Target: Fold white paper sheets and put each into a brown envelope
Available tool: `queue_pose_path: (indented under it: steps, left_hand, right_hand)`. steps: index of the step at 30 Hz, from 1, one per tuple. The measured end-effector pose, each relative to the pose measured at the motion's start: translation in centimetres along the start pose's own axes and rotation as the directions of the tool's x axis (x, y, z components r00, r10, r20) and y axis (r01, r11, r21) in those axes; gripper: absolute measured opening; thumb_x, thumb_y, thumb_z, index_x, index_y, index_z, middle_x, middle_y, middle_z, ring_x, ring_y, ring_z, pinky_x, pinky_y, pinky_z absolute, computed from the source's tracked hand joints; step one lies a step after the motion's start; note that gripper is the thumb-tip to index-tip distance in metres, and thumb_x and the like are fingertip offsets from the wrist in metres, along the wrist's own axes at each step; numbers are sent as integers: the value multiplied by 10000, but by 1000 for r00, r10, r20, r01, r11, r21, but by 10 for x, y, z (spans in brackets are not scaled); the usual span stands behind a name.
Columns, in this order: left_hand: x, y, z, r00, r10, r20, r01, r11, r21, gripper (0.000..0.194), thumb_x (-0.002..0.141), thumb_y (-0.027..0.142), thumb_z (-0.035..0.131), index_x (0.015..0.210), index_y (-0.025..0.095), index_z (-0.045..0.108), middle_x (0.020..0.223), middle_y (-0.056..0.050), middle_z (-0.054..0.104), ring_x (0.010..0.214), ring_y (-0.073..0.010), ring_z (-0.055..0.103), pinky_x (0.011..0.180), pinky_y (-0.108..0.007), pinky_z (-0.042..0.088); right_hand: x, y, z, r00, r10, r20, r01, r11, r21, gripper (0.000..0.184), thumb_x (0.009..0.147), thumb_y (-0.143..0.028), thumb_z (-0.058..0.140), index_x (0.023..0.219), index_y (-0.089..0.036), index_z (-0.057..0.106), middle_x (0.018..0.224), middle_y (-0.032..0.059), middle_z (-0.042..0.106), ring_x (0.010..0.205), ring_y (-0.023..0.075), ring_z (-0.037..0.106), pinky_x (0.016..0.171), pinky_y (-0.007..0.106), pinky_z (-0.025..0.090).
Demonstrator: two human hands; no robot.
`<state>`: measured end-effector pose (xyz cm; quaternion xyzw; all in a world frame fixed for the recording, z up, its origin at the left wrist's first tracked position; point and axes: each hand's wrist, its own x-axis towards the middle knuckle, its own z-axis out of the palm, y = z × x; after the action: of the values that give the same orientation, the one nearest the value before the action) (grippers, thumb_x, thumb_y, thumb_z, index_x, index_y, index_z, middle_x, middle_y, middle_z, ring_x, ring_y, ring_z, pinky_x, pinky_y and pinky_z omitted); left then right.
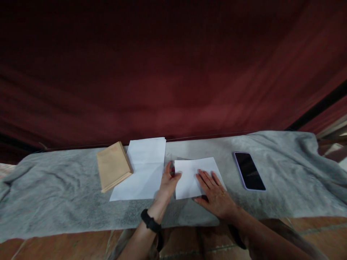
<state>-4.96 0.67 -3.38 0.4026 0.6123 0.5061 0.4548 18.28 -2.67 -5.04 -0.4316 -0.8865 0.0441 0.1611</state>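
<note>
The white paper (187, 180) lies at the lower centre of the frame. The right hand (215, 195) rests flat, fingers extended, on it; the left hand (167, 183) laps its thumb over one edge, pinch indeterminable. Uneven pressure could skew the paper on the soft cloth (67, 187).

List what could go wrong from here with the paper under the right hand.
1. The white paper might shift or crease unevenly, as the gray cloth beneath looks soft and wrinkled.
2. The left hand, close beside the larger white sheets, could nudge them.
3. If those sheets slide, the brown stack overlapping their left side may be disturbed.
</note>
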Motion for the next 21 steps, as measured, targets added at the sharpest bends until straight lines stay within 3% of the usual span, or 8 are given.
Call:
queue_pose_path:
  steps: [3, 9, 12, 14, 17, 19, 21]
  left_hand:
    - [-4, 6, 7, 987, -110, 118, 117, 992, -52, 723, 724, 246, 708, 1413, 167, 501, 966, -78, 748, 814, -244, 711, 753, -378, 582]
    - [-10, 25, 7, 988, -146, 53, 152, 981, -121, 737, 676, 201, 720, 1385, 141, 531, 901, -48, 744, 743, -197, 684, 687, -300, 537]
    - [-12, 32, 10, 982, -170, 86, 184, 961, -207, 727, 660, 205, 749, 1359, 146, 558, 903, -48, 743, 747, -192, 685, 690, -288, 530]
    - [-11, 34, 12, 985, -149, 82, 164, 963, -216, 718, 679, 232, 767, 1363, 162, 560, 877, -36, 730, 751, -189, 682, 710, -296, 535]
    - [-7, 36, 12, 995, -26, -91, 7, 980, -200, 614, 779, 327, 744, 1353, 200, 567, 979, -40, 713, 895, -181, 681, 855, -315, 539]
    - [-3, 36, 9, 973, 46, -224, -91, 976, -197, 551, 848, 368, 694, 1362, 230, 553, 1155, -61, 684, 1060, -182, 655, 973, -331, 509]
    - [-2, 35, 8, 974, 13, -225, -68, 970, -235, 565, 865, 369, 684, 1392, 249, 521, 1303, -88, 631, 1184, -202, 618, 1018, -354, 496]
  right_hand:
    - [1, -2, -2, 1000, -4, 19, 5, 1000, -11, 779, 969, -567, 512, 1592, -160, 282, 1630, 166, 332, 1485, 296, 349, 1247, 566, 178]
    - [3, -11, -1, 1000, 11, -6, -11, 1000, -12, 757, 942, -497, 562, 1564, -129, 337, 1615, 181, 357, 1472, 304, 374, 1244, 552, 214]
    - [8, -13, -2, 999, 25, -23, -25, 1000, 0, 737, 922, -346, 560, 1579, -129, 306, 1621, 162, 353, 1471, 289, 379, 1240, 525, 257]
    - [14, -11, -8, 999, 45, -29, -44, 999, 17, 727, 878, -175, 517, 1577, -138, 321, 1604, 143, 393, 1452, 272, 411, 1230, 494, 300]
    - [25, -1, -25, 989, 123, -80, -109, 982, 155, 714, 852, -89, 441, 1558, -177, 380, 1556, 107, 477, 1402, 247, 480, 1199, 452, 370]
    - [32, 7, -39, 958, 247, -148, -174, 905, 389, 605, 919, -173, 414, 1522, -211, 445, 1517, 83, 528, 1367, 248, 519, 1176, 456, 403]
    - [37, 13, -51, 867, 473, -154, -255, 688, 679, 471, 980, -334, 425, 1407, -204, 574, 1400, 84, 636, 1290, 271, 587, 1123, 464, 458]
